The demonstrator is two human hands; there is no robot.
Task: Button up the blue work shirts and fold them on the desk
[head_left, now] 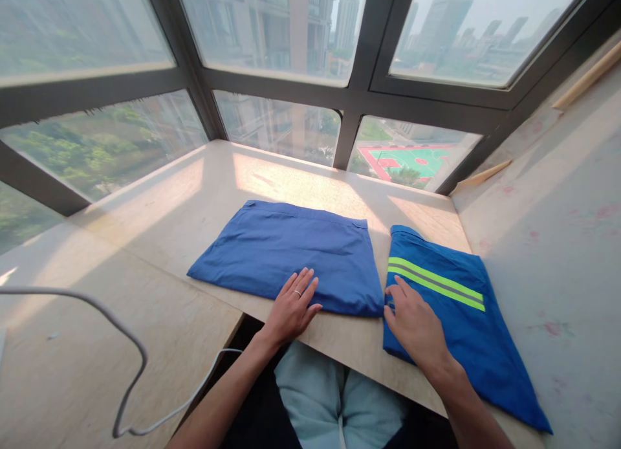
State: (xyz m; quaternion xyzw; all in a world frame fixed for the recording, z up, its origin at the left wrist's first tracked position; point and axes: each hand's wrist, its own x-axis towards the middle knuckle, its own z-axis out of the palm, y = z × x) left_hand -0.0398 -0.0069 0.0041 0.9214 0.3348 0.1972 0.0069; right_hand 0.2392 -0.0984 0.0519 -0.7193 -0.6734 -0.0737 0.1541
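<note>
A folded plain blue garment (295, 242) lies flat on the pale sill-like surface, its wider edge toward me. My left hand (295, 306) rests on its near edge, fingers stretched out, a ring on one of them. To the right lies a second folded garment (466, 332), deeper blue, with a yellow-green and grey reflective stripe (436, 284) across it. Over its left side is my right hand (412, 316), fingers apart and slightly bent, close to the plain garment's right corner. Nothing shows in the grasp of either hand.
Large framed windows (276, 35) surround the pale surface (160, 222). A wall with faded flowers (557, 294) stands close on the right. At the left, a grey-white cable (130, 365) loops across the surface and over its edge toward my lap.
</note>
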